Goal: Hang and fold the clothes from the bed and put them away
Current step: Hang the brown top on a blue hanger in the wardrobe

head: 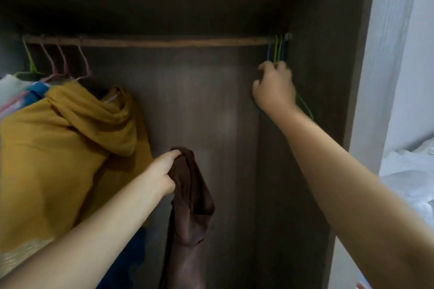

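A dark wooden wardrobe (199,105) stands open, with a wooden rail (150,41) running across it under a shelf. The left hand (162,171) has its fingers curled tight around the bunched top of a brown garment (190,202), which hangs down in the middle of the wardrobe, just beside a mustard garment (65,148) hung at the rail's left end on pink and green hangers (58,61). The right hand (273,88) reaches to the rail's right end, fingers curled at the necks of bare blue and green hangers (277,50) (how firmly it holds them cannot be told).

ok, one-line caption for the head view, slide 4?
Left hand holds a brown garment while the right hand grips empty hangers at the wardrobe rod's right end.
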